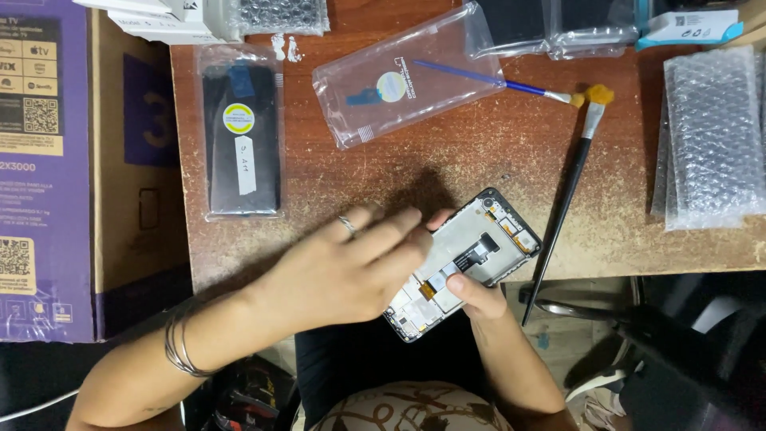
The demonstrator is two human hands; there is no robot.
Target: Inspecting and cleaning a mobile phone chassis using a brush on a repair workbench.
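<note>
An opened phone frame point(467, 259), back cover off and its inner parts and flex cable exposed, sits tilted at the lower centre of the frame, over the near edge of a worn wooden table point(479, 152). The right hand point(479, 299) grips it from below, thumb pressed on the inner surface. The left hand point(351, 267), wearing a ring and wrist bangles, lies across the frame's left half with fingers closed down on its upper edge, hiding that part.

Just right of the phone, a long black-handled brush point(562, 207) leans off the table edge; a blue-handled brush point(495, 81) lies above it, their tips nearly touching. A clear bag point(403, 76) rests at upper centre, a bagged dark phone screen point(239, 132) at upper left, bubble-wrap sleeves point(710, 140) at right, and a purple cardboard box point(44, 168) at far left.
</note>
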